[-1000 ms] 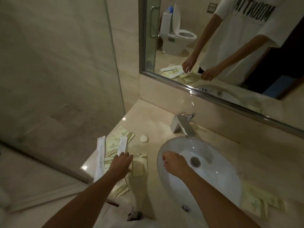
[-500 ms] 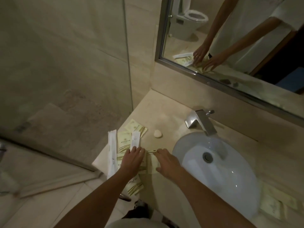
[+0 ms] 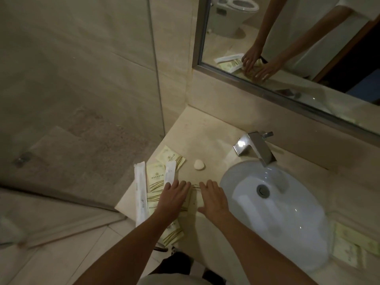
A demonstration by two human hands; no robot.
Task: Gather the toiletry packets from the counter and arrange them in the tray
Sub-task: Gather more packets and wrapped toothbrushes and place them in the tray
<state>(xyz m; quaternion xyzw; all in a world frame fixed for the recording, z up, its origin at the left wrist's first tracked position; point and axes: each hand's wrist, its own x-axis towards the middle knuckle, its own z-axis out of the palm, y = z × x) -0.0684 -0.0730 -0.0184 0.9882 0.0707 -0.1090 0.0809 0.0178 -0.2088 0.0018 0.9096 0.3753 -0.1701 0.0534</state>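
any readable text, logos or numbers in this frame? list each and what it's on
None can be quoted.
Cream packet: flower logo over a line of print, too blurred to read.
Packet behind it: small logo, unreadable.
Long white sachet: small dark mark near its lower end, illegible.
Short white sachet: faint print, illegible.
Packets right of sink: faint marks only.

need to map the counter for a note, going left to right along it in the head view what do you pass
long white sachet → left hand → right hand → sink basin → pale packets past the sink. The small soap and tap lie farther back, so I left them out.
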